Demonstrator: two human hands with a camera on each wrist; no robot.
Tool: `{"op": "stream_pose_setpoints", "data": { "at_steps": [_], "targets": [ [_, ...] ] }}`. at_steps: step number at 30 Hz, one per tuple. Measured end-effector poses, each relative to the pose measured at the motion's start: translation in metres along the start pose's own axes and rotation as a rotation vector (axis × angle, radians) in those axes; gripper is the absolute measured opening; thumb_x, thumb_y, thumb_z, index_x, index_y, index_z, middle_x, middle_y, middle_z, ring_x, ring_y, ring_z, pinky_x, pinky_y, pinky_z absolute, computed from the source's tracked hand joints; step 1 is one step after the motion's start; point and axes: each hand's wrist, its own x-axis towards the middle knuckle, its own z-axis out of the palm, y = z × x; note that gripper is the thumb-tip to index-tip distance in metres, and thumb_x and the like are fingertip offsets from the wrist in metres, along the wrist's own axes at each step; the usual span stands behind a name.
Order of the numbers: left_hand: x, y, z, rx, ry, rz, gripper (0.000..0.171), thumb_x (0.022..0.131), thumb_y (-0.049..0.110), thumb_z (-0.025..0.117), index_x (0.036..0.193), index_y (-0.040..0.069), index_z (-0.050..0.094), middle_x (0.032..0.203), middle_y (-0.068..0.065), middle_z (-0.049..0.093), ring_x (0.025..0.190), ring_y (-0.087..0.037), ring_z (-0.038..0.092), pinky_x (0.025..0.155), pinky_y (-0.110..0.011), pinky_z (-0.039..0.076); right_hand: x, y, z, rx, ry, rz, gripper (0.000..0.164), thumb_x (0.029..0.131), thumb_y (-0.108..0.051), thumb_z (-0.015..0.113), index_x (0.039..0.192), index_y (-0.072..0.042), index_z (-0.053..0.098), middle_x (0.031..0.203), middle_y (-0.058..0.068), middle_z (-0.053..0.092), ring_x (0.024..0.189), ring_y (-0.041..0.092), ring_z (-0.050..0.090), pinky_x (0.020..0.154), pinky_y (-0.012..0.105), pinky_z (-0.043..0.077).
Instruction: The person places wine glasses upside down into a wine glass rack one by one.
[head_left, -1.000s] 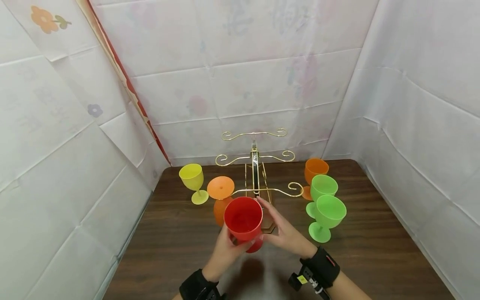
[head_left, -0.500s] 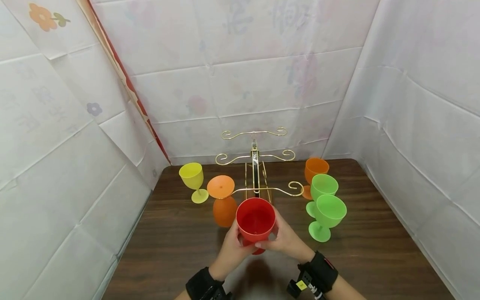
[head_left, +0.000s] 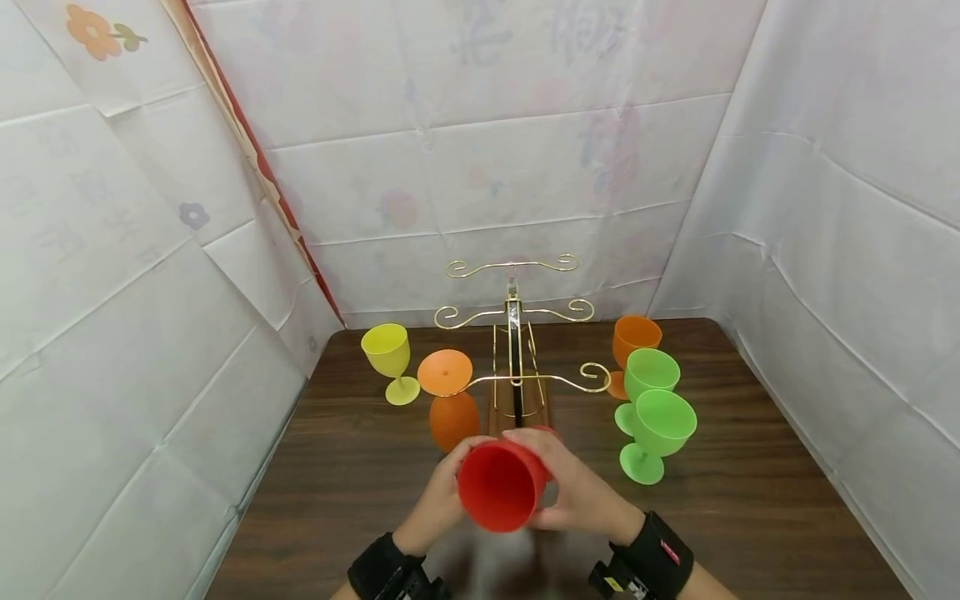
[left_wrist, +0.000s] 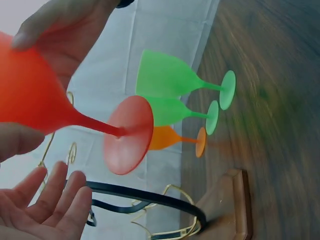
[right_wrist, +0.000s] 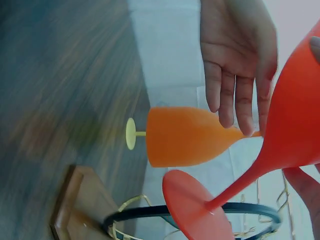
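A red goblet (head_left: 501, 487) is tilted with its mouth toward the head camera, above the table's front part. Its foot (left_wrist: 129, 135) points away toward the rack. My right hand (head_left: 577, 487) grips the bowl from the right, with the thumb on the red side in the left wrist view. My left hand (head_left: 442, 498) is at the bowl's left side, its fingers (right_wrist: 226, 100) straight and spread beside it. Just beyond stands a gold wire rack (head_left: 514, 333) with a wooden base (right_wrist: 82, 210). An orange goblet (head_left: 453, 421) hangs upside down from its lower left arm.
A yellow goblet (head_left: 387, 352) stands upright at the back left. On the right, two green goblets (head_left: 663, 423) and another orange goblet (head_left: 634, 337) stand in a line. Pale sheets (head_left: 480, 183) enclose the dark wooden table (head_left: 337, 475) behind and at both sides.
The red goblet first shifted right between both hands, then came closer and tipped so its mouth faces the head camera. My right fingers moved up over it. The other goblets stayed put.
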Motion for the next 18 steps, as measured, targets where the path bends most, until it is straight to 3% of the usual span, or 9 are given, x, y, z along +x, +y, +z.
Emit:
{"op": "stream_pose_setpoints", "data": {
  "at_steps": [2,6,11,15,18],
  "targets": [
    [-0.001,0.001,-0.003,-0.073,-0.049,-0.060,0.044,0.090,0.007,0.062,0.129,-0.002,0.045,0.122,-0.011,0.057,0.110,-0.017,0.055,0.089,-0.032,0.050,0.000,-0.003,0.000,-0.114,-0.038,-0.094,0.086,0.066,-0.012,0.085,0.136,0.002,0.037,0.133,0.015,0.045,0.119,0.025,0.044,0.087,0.030,0.052],
    [0.000,0.005,-0.006,-0.196,-0.117,-0.264,0.037,0.100,0.020,0.046,0.131,-0.001,0.044,0.121,-0.006,0.057,0.108,-0.019,0.056,0.087,-0.031,0.051,0.000,-0.009,0.002,-0.296,-0.098,-0.195,0.082,0.068,-0.022,0.085,0.134,-0.002,0.042,0.133,0.013,0.046,0.120,0.024,0.045,0.091,0.031,0.049],
    [0.003,0.010,-0.008,-0.277,-0.183,-0.454,0.050,0.101,0.043,0.033,0.133,0.006,0.046,0.120,-0.003,0.058,0.104,-0.016,0.059,0.087,-0.030,0.051,-0.001,-0.012,0.003,-0.464,-0.155,-0.271,0.076,0.071,-0.033,0.083,0.134,-0.009,0.047,0.133,0.007,0.051,0.121,0.023,0.048,0.096,0.034,0.046],
    [0.004,0.011,-0.010,-0.363,-0.259,-0.523,0.053,0.100,0.046,0.034,0.136,0.008,0.044,0.117,0.003,0.058,0.101,-0.012,0.060,0.088,-0.029,0.049,-0.001,-0.010,0.004,-0.555,-0.146,-0.364,0.069,0.071,-0.030,0.082,0.131,-0.012,0.052,0.133,0.007,0.053,0.120,0.025,0.050,0.099,0.035,0.044],
    [0.003,0.011,-0.010,-0.419,-0.333,-0.525,0.048,0.100,0.042,0.035,0.136,0.010,0.043,0.114,0.005,0.058,0.098,-0.010,0.059,0.086,-0.028,0.049,-0.001,-0.007,0.005,-0.579,-0.133,-0.416,0.066,0.073,-0.028,0.082,0.130,-0.012,0.054,0.134,0.009,0.052,0.120,0.026,0.050,0.100,0.037,0.043]
  ]
}}
